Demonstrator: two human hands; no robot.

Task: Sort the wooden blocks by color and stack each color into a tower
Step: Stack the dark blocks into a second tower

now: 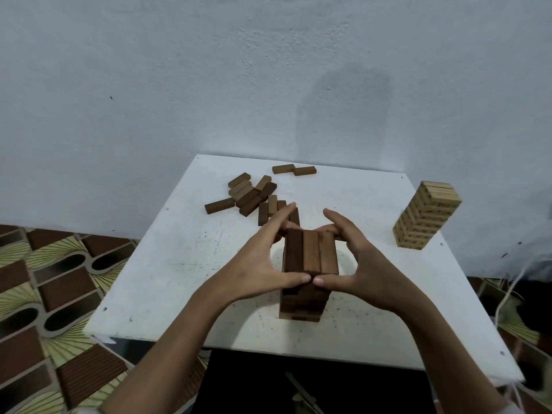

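Bench [185, 264]: white square top, scuffed, far edge against a pale wall [179, 70]. Patterned floor [44, 279] showed off its left edge. Dark tower [309, 270] stood mid-bench, toward the near edge, top layer three dark-brown blocks side by side. Light tower [427, 215] stood at the right edge, well apart from the dark one and clear of both hands. Left hand [263, 264] and right hand [355, 264] cupped the dark tower's top layer from either side, thumbs touching its near end, fingers curled round the far end, both gripping it. Loose blocks [251, 195] lay in a mixed dark and light scatter toward the far-left corner. Two more blocks [294, 170] lay end to end near the far edge.
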